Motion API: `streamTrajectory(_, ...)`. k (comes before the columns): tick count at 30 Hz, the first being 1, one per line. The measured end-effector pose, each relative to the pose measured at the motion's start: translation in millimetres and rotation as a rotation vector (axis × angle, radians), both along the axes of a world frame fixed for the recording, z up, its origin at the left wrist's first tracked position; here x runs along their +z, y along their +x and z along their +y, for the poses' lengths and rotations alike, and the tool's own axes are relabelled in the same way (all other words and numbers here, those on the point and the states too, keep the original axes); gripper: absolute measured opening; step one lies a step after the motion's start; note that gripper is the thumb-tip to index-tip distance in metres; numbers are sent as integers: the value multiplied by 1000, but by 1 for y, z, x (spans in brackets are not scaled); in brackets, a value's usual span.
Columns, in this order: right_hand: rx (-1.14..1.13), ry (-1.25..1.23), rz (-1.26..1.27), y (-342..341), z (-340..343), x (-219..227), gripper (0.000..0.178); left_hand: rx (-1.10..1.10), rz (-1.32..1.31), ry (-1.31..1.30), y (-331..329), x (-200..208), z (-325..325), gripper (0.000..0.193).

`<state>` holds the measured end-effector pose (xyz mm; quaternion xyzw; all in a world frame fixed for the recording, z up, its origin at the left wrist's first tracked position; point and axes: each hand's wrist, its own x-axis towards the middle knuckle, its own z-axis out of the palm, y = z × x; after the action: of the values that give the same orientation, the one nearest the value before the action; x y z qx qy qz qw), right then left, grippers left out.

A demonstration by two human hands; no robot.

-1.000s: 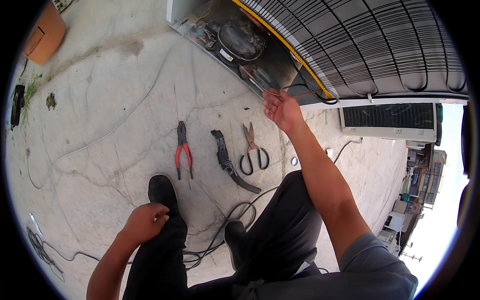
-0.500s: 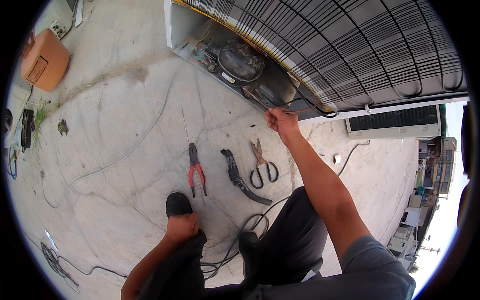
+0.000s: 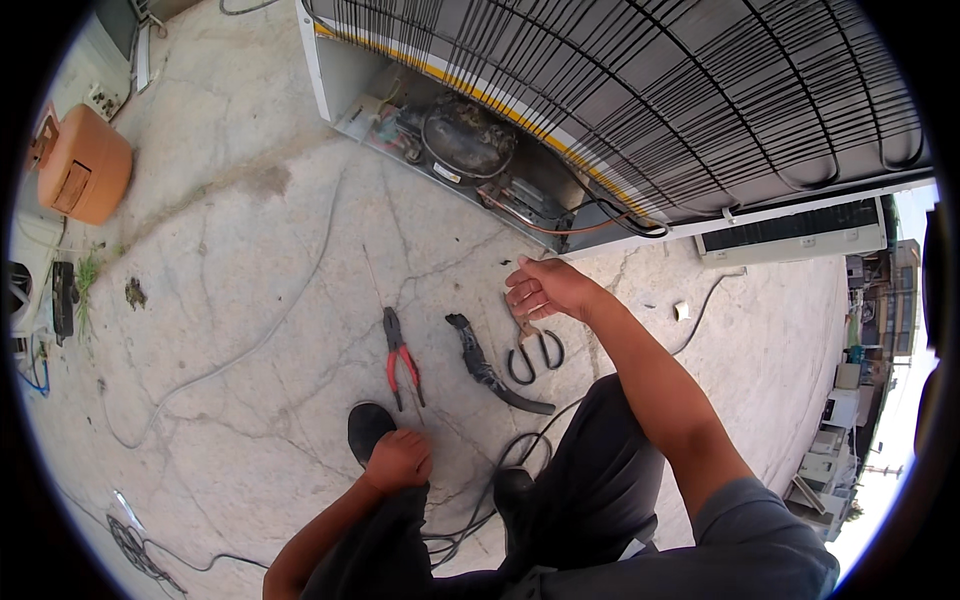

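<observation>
My right hand (image 3: pixel 548 288) is just off the lower edge of an appliance's open compartment, above the tips of the black-handled scissors (image 3: pixel 525 350). Its fingers curl loosely, thumb apart, with nothing seen in them. My left hand (image 3: pixel 400 460) rests closed by my left knee. In the compartment sits a round black compressor (image 3: pixel 468 140), with a thin copper-coloured tube (image 3: pixel 590 229) running out to the right. Red-handled pliers (image 3: pixel 400 365) lie on the ground across a thin rod (image 3: pixel 371 272). Between pliers and scissors lies a black tape-wrapped hose piece (image 3: pixel 480 365).
Black wire coils (image 3: pixel 760 90) cover the appliance's back. A black cable (image 3: pixel 470 525) loops by my right shoe (image 3: pixel 512 490). An orange tank (image 3: pixel 88 165) stands far left, and a white unit with a dark grille (image 3: pixel 795 235) lies at the right. A grey cord (image 3: pixel 250 350) crosses the concrete.
My right hand has left the copper-coloured tube and drawn back toward me, its fingers loosening. The left hand stays closed at my knee. The whole view has shifted slightly.
</observation>
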<state>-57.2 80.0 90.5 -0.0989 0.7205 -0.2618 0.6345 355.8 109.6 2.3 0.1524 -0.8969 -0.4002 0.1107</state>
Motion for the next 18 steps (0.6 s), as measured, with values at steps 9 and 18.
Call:
streamTrajectory(9, 7, -63, -235, 0, -5, 2, 68, 44, -10, 109, -5, 1, -1, 6)
streamTrajectory(18, -46, -50, -313, -4, -2, -2, 72, 60, 22, 126, -10, -1, -3, 5)
